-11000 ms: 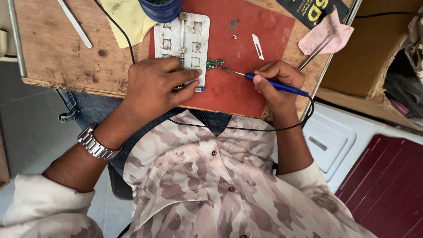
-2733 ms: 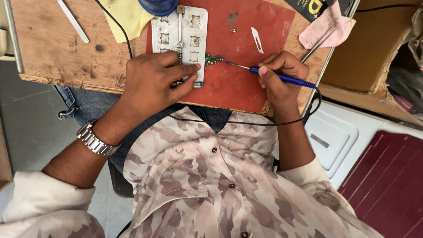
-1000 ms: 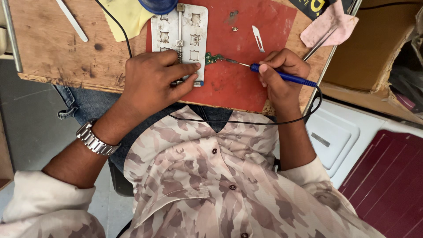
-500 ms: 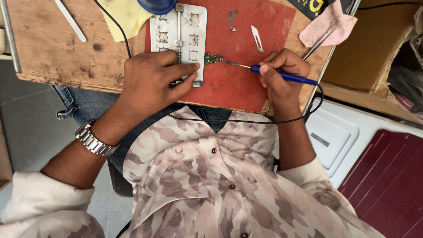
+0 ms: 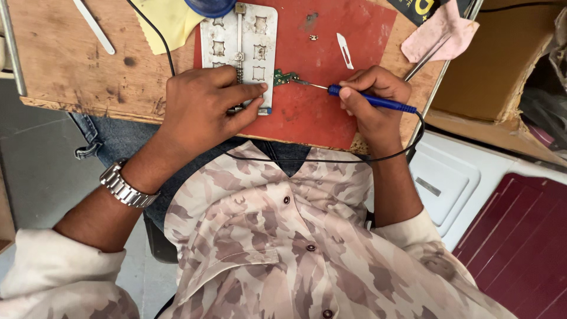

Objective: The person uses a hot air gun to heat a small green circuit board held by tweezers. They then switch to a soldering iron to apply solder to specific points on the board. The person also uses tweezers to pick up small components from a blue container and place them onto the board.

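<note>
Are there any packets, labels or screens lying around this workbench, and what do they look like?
Black packet: top edge of the bench, beyond the red mat, flat, black with yellow print, mostly cut off.
Small grey label: on the white case right of the person, a narrow strip.
No screens in view.

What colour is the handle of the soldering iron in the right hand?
Blue. The soldering iron, held in the right hand, shows clearly in the head view.

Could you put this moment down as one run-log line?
left hand: pressing metal jig plate | right hand: gripping blue soldering iron | tip: at green circuit board | surface: red mat
</note>
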